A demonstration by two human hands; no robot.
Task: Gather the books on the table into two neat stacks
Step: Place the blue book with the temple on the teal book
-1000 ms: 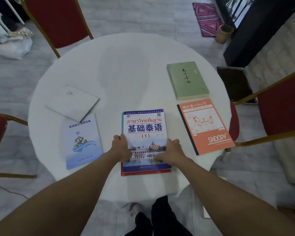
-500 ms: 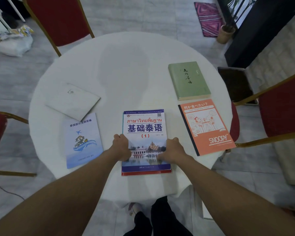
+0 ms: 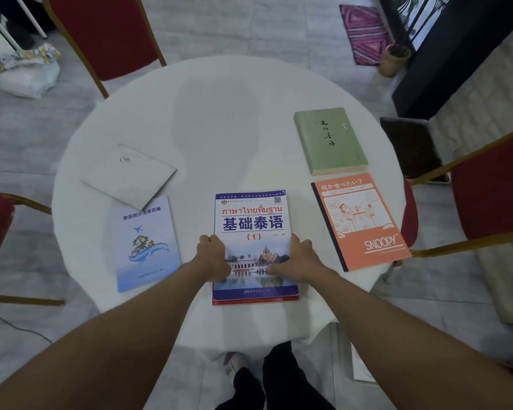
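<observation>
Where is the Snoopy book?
The Snoopy book lies flat at the table's right edge, just in front of the green book and right of the Thai textbook.

Glossy paper cover on the Thai textbook (image 3: 252,220), matt white cloth over the table (image 3: 219,128)

Red chairs (image 3: 107,34), patterned rug (image 3: 363,34), potted plant (image 3: 396,59)
</observation>
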